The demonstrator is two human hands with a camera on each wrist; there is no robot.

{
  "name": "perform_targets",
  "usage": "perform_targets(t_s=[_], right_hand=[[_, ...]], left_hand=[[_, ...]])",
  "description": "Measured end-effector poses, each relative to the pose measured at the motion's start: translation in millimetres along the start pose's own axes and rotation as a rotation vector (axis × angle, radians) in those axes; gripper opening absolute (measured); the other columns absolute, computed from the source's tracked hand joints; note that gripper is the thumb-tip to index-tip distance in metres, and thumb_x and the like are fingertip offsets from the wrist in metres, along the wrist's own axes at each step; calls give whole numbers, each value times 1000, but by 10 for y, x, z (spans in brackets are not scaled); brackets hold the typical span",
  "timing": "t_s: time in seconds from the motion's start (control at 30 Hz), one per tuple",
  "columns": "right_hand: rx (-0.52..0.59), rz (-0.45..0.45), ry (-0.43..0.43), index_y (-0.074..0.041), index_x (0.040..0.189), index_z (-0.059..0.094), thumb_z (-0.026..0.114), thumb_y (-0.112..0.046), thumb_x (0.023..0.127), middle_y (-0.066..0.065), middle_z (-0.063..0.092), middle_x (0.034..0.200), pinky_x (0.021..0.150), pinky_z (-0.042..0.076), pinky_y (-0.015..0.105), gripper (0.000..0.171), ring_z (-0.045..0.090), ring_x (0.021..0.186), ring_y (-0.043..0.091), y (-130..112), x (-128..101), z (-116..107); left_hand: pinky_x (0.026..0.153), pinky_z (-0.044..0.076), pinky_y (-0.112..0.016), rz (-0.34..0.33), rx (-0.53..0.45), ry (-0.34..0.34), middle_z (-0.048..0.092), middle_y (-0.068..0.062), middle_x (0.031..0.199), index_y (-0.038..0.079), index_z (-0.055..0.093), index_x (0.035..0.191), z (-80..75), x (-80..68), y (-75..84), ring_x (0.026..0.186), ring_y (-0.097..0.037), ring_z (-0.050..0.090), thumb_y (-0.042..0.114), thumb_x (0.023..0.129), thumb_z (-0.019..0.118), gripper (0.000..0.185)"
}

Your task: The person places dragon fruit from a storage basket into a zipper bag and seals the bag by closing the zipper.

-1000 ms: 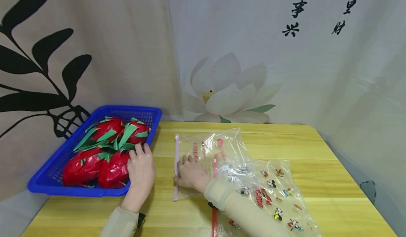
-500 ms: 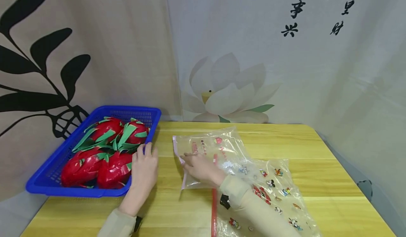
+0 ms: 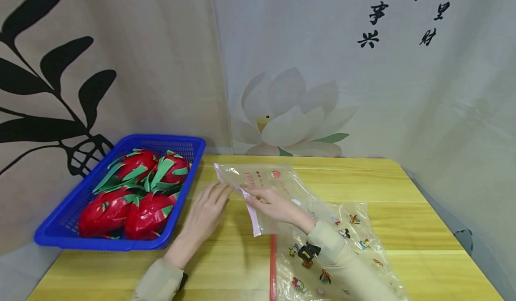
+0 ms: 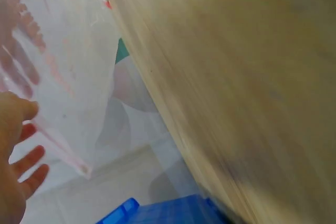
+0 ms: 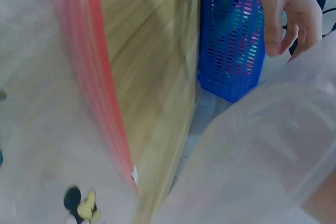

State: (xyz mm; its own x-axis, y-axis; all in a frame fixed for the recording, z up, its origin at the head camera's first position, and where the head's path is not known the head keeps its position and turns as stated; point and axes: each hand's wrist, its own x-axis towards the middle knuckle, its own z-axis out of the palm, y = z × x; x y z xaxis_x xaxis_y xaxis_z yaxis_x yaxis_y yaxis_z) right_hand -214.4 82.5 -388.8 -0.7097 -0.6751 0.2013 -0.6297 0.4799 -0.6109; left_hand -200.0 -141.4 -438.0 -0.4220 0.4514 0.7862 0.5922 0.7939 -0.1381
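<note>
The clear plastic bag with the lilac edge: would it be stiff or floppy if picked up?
Probably floppy: the clear, lilac-edged plastic bag bends softly in the right wrist view. Likely light, since it looks thin and see-through. Perhaps slippery, given its shiny surface.

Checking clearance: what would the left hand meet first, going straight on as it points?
Most likely the lilac edge of the strawberry-print bag; the left hand looks close to it, but contact is unclear.
</note>
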Motion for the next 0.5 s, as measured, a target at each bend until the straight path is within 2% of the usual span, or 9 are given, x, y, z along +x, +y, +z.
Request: perform_targets(t_s=[0.07,0.13,0.2,0.23,0.33,0.37,0.47,0.5], right_hand=[[-7,-19,-4,-8,136,51,46,-27,100,7,51,140,106,44,42,41,50,130,24,-4,-34,-46],[-20,-31,-8,-9,136,51,47,-27,99,7,50,141,107,43,43,41,49,131,25,-11,-65,-82],[-38,-46,-16,-10,137,50,48,-28,99,7,49,143,108,41,44,42,47,133,25,-24,-93,-110],[-52,-57,-21,-10,137,50,50,-28,98,7,48,143,110,38,46,43,46,134,26,-36,-106,-125],[-102,-60,-31,-10,137,50,54,-28,95,7,48,144,108,41,47,46,46,133,27,-117,-159,-178],[-115,-54,-33,-9,137,50,56,-30,94,7,48,143,103,46,44,48,57,122,26,-152,-179,-198],[-168,-19,-21,-8,135,52,58,-32,92,9,51,141,100,49,40,50,61,117,28,-278,-234,-250],[-187,-9,-11,-7,134,54,59,-33,92,10,52,139,99,50,38,49,66,107,26,-311,-248,-260]], left_hand=[[81,53,-44,3,-24,34,67,-13,105,2,64,110,32,40,0,99,-33,61,19,102,37,32],[78,54,-42,2,-46,60,68,-11,98,2,65,103,58,78,0,94,-31,62,15,95,52,20],[77,53,-39,11,-59,73,67,-9,94,2,66,99,74,111,4,89,-28,62,12,92,56,15],[76,53,-38,20,-65,77,66,-8,92,3,66,97,76,122,8,87,-26,62,11,93,55,14],[74,53,-34,65,-78,94,63,-8,90,3,66,95,65,134,30,80,-23,61,10,99,45,22],[73,53,-33,84,-73,97,62,-8,90,3,66,96,54,133,41,80,-22,61,8,99,41,25],[72,54,-32,144,-63,120,60,-9,89,4,65,100,35,128,68,80,-22,60,-1,91,49,19],[72,54,-32,164,-59,128,60,-10,90,4,65,101,33,128,75,81,-22,60,-4,87,52,20]])
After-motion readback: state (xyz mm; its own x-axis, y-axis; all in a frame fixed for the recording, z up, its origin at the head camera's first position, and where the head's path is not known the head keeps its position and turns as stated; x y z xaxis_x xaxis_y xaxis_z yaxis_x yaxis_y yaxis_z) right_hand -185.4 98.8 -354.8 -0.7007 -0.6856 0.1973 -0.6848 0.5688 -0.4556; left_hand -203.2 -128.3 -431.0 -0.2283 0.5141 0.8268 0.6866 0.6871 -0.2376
